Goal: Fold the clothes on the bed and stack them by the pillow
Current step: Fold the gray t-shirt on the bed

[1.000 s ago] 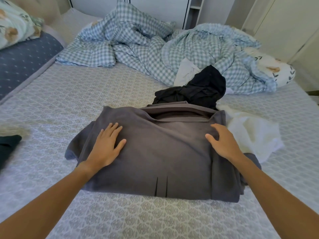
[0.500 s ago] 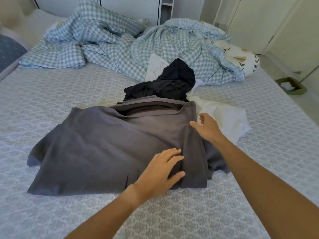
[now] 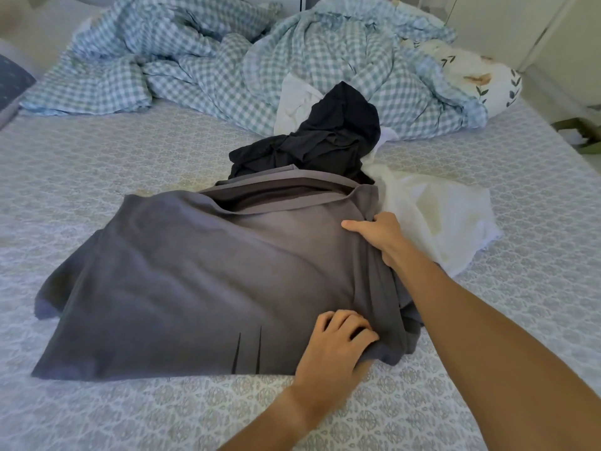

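The gray shirt lies spread flat on the bed, near the person, with its neck hole at the far side. Both hands hold its right edge. The left hand has its fingers curled tight around the near right corner. The right hand grips the far right corner by the shoulder, thumb on top.

The step looks like folding the right side over to the left. To do it well, lift both corners together and keep the edge straight — then lay it down softly and smooth it flat. Don't pull hard, or the whole shirt will slide.

Just beyond it sit a black pile of clothes and a white cloth, not yet folded. Farther back is a checked blanket — and a flowered pillow at the far right.
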